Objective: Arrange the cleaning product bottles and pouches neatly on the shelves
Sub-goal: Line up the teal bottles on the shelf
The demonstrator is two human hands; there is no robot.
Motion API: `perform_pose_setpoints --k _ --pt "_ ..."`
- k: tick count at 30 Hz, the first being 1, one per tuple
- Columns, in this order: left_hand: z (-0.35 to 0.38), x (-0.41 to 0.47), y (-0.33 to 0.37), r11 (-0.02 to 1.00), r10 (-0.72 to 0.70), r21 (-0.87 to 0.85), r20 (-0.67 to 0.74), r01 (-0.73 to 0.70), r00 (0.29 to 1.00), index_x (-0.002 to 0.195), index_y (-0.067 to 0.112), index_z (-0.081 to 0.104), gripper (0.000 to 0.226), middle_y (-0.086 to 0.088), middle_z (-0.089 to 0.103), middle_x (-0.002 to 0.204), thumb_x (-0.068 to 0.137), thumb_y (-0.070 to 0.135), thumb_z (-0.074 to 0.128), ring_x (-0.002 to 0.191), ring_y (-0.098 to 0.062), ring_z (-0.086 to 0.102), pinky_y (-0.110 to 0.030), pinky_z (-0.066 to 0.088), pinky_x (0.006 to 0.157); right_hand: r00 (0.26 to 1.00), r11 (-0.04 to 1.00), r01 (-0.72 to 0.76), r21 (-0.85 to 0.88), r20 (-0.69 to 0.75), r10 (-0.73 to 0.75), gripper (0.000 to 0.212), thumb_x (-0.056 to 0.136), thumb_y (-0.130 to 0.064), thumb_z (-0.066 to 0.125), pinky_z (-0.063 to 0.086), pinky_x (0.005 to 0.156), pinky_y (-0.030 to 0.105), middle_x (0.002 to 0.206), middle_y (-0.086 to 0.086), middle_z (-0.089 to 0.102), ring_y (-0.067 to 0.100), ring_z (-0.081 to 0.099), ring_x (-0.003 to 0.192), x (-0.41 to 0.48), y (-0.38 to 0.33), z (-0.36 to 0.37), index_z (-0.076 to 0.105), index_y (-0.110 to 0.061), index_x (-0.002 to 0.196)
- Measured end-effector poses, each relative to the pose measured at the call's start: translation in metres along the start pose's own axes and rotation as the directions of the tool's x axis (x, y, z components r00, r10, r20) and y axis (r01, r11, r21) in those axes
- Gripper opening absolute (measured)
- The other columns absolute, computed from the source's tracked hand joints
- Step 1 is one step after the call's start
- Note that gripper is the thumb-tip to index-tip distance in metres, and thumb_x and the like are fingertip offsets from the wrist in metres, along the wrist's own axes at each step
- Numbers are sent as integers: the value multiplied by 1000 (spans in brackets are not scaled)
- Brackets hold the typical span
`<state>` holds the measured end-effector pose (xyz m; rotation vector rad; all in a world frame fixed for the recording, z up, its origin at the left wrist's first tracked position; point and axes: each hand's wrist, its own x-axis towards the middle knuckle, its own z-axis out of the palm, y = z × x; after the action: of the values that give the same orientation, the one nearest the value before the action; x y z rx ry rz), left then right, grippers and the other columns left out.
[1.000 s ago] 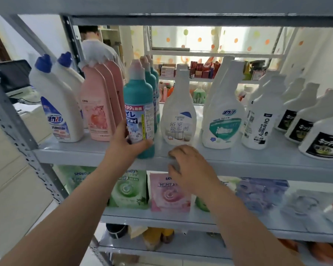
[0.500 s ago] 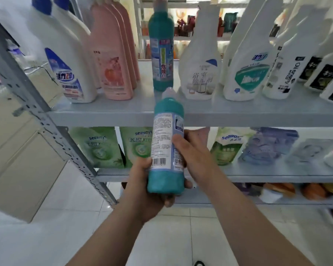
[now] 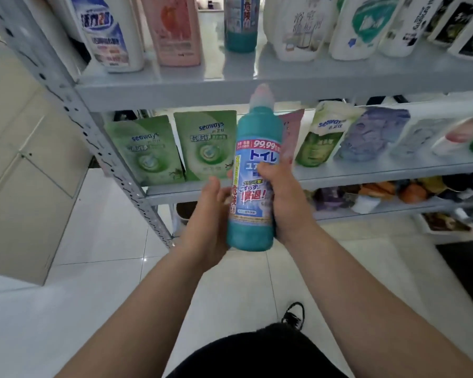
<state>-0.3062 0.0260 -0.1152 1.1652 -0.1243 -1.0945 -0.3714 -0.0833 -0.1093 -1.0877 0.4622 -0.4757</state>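
Holding a teal bottle (image 3: pixel 253 186) upright in front of the shelving, label facing the camera.
The right hand (image 3: pixel 284 203) curls its fingers round the bottle's right side. The left hand (image 3: pixel 208 216) lies against the lower left side with its fingers hidden behind the bottle, so its grip cannot be told. A pink pouch (image 3: pixel 292 132) shows only partly behind the bottle. Bottles on the top shelf (image 3: pixel 175 88) are cut off by the frame. The cap overlaps that shelf's front lip, and tiled floor (image 3: pixel 107 227) lies open below.
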Motion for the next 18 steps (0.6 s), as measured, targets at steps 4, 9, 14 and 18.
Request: perform_pose_setpoints --k 4,9,14,18 --pt "0 -12 -17 998 33 -54 -66 -37 997 121 15 68 44 -12 75 110 104 43 38 100 -31 71 -51 55 97 993 969 107 -224 66 -94 49 93 -10 52 59 73 34 99 1 71 18 71 87 -12 8 5 47 -24 140" --pt "-8 -29 -18 903 250 391 -150 -175 956 118 29 65 30 3 74 107 102 48 49 100 -13 72 -39 59 89 999 937 27 -349 36 -16 43 94 -35 66 61 85 35 117 -2 70 11 72 101 -7 6 0 52 -37 134" --pt "1 -28 -17 898 348 338 -156 -281 924 110 20 68 28 6 72 90 107 27 41 80 -7 65 -29 57 73 990 985 -112 -131 -98 100 44 88 -34 76 62 82 49 104 8 73 26 74 88 -2 -8 -13 56 -21 125" --pt "21 -11 -20 999 32 25 -139 -29 990 122 15 67 49 -10 74 117 104 48 34 107 -30 70 -40 56 81 987 981 -156 117 -11 158 42 92 -38 60 58 82 44 101 17 69 35 67 97 1 -19 -29 61 -7 121"
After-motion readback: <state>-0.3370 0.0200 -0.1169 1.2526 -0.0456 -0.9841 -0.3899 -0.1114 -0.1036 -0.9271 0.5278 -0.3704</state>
